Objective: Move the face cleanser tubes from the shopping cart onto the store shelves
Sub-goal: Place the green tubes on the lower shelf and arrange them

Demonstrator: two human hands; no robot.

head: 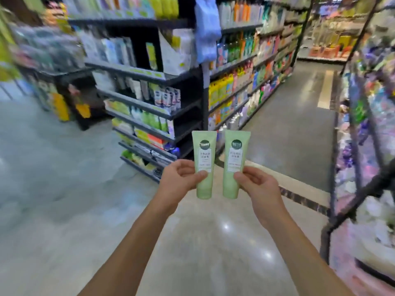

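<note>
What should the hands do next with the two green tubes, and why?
Probably carry both to the shelves ahead on the left. The left hand grips the left tube, the right hand the right tube, and both hang over the floor, touching no shelf.

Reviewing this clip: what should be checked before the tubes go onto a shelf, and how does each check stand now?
1. Grip: left hand holds left tube: ok.
2. Grip: right hand holds right tube: ok.
3. Both tubes upright, labels facing the camera: ok.
4. Tubes apart, not touching: ok.
5. Free slot on the end shelves: cannot tell, too blurred.
</note>
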